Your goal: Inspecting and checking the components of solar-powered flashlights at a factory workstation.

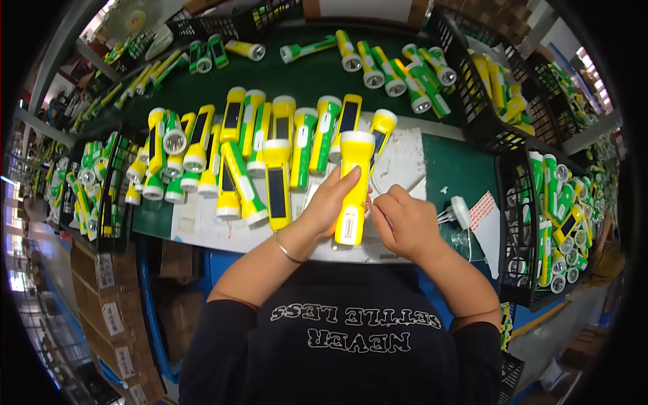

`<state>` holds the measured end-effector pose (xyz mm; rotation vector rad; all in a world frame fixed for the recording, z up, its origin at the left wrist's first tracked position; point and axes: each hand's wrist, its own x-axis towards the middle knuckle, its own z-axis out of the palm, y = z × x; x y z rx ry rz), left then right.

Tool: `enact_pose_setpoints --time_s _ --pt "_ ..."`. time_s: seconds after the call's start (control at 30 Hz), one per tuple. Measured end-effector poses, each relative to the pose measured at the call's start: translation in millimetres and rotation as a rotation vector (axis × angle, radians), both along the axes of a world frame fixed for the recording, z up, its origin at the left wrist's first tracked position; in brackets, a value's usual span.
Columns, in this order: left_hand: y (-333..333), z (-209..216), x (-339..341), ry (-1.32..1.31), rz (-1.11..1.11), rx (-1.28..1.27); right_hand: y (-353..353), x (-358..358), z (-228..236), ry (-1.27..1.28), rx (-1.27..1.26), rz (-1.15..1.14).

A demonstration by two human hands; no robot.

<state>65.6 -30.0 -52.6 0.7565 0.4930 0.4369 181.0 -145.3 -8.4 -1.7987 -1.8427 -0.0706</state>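
My left hand (325, 204) is wrapped round a yellow flashlight (354, 182) with a white head, held upright with the head at the far end. Close against the flashlight's right side, my right hand (409, 224) is closed in a pinch. A small, thin piece shows at its fingertips, too small to name. A white cable (376, 183) curves just beyond those fingers. Beyond my left hand stands a yellow flashlight with a dark solar panel (277, 192), among several green and yellow ones, including a green flashlight (304, 148).
A white charger plug (460, 212) with cables lies right of my hands, beside a sheet with red marks (482, 210). Black crates of flashlights stand at right (525, 233), far right (466, 94) and left (116, 192). More flashlights (395, 84) lie along the green table's far side.
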Motion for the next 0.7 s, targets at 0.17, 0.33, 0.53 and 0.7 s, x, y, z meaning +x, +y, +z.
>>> enact_pose_setpoints --time_s 0.17,0.33,0.53,0.7 --pt "-4 -12 -2 0.055 0.051 0.241 5 -8 -11 -0.146 -0.05 0.097" --pt "7 -13 -14 0.159 0.153 0.34 -8 -12 -10 -0.036 -0.178 0.377" --pt "23 -9 -15 0.016 0.15 0.121 -9 -29 -15 0.133 -0.06 0.376" --pt "5 6 -11 0.035 0.116 0.337 22 -24 -23 0.519 -0.079 -0.011"
